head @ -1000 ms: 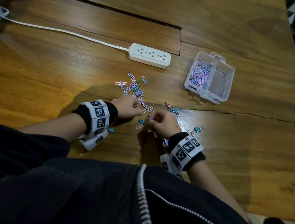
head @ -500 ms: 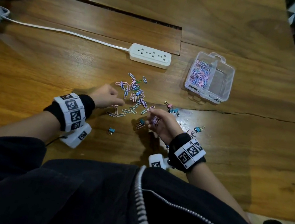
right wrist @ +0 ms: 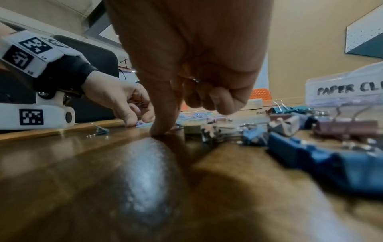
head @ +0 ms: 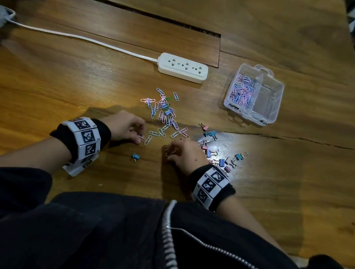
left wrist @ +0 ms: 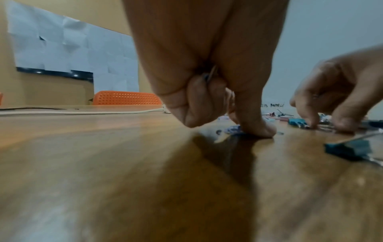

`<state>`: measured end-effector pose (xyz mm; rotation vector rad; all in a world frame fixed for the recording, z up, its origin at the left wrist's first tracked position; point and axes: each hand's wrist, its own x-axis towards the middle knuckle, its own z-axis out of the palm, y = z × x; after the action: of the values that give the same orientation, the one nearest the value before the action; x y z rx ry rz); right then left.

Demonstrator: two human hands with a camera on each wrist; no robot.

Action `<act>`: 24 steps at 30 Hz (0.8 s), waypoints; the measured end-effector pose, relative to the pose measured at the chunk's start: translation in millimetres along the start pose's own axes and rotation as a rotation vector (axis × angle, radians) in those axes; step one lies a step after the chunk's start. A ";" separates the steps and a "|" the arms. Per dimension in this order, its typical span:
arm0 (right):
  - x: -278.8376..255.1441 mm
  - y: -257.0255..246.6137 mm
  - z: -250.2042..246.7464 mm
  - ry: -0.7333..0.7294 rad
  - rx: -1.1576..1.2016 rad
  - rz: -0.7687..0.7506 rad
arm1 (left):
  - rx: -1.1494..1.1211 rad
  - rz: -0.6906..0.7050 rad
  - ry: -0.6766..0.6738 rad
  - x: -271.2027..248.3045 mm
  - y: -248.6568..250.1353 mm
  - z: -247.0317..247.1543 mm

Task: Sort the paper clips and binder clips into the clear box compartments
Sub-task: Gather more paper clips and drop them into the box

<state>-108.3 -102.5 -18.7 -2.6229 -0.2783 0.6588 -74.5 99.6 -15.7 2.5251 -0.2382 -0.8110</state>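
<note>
Coloured paper clips [head: 163, 113] lie scattered mid-table, and binder clips [head: 216, 151] lie in a group to their right. The clear box [head: 266, 116] stands far right; its left compartment holds paper clips and its right one looks empty. At the pile's near edge, my left hand [head: 139, 136] has curled fingers and its fingertips press a paper clip [left wrist: 233, 131] to the wood; more metal shows inside its fist. Close to the binder clips, my right hand [head: 170, 150] grips paper clips in curled fingers while its index fingertip [right wrist: 159, 131] touches the table.
A white power strip [head: 183, 68] with its cord lies behind the pile. One blue binder clip [head: 135, 157] sits alone near my left wrist. A long slot [head: 144, 15] runs across the far tabletop. The table's right edge is beyond the box.
A second ago my hands were together. My left hand swung out left, then came to the pile's near edge. My right hand shifted slightly left.
</note>
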 end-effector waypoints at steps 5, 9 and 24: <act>-0.7 0.7 3.5 -0.035 -0.109 -0.078 | 0.138 0.053 -0.045 3.0 0.3 2.0; 0.1 4.9 3.0 -0.084 -0.034 -0.063 | 0.296 0.055 -0.067 4.1 -0.2 1.4; 1.9 34.6 -58.2 0.111 1.490 0.349 | -1.031 -0.155 -0.009 3.7 11.9 -12.8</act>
<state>-75.1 -153.1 11.7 -1.2331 0.5388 0.4884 -64.3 93.1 -2.6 1.5695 0.3144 -0.7325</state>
